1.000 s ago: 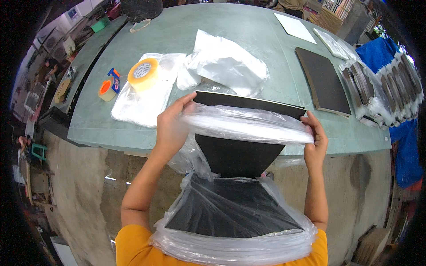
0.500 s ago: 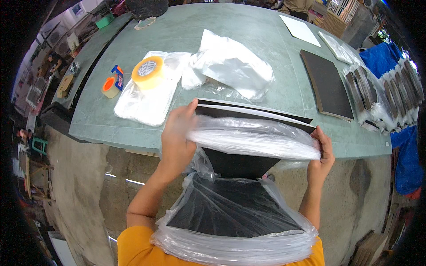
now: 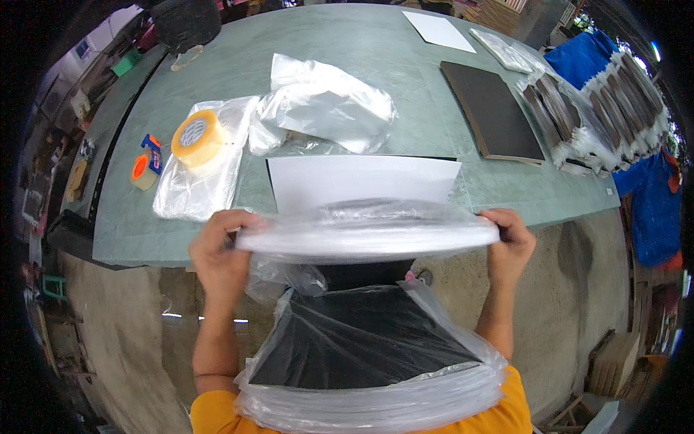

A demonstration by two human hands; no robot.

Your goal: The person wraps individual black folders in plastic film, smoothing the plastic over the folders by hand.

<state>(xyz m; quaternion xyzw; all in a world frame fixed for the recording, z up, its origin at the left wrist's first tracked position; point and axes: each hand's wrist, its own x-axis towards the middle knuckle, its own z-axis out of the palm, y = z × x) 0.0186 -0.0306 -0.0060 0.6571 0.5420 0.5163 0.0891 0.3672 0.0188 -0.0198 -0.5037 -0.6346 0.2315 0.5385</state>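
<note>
Both my hands are closed at the two ends of a bunched see-through plastic bag [image 3: 369, 235], which bows between them at the table's near edge. My left hand [image 3: 220, 249] grips its left end and my right hand [image 3: 510, 242] its right end; the bag and left fingers are blurred. Beyond the bag, a white sheet [image 3: 365, 181] lies over a black board, whose thin edge shows behind it. Against my body rests a black board [image 3: 361, 336] under stretched plastic, with thick plastic folds [image 3: 369, 405] along its near side.
On the green table [image 3: 347, 36] lie a loose plastic heap [image 3: 329, 108], flat plastic bags [image 3: 195, 181] under a tape roll [image 3: 195, 137], and a tape dispenser [image 3: 146, 166]. To the right are a dark board stack [image 3: 491, 112], a white sheet [image 3: 437, 30] and plastic-wrapped bundles [image 3: 593, 108].
My hands have come off the boards' upper corners and lower, nearer my body, with the bunched plastic. More of the white sheet now shows beyond it. The whole view has shifted.
</note>
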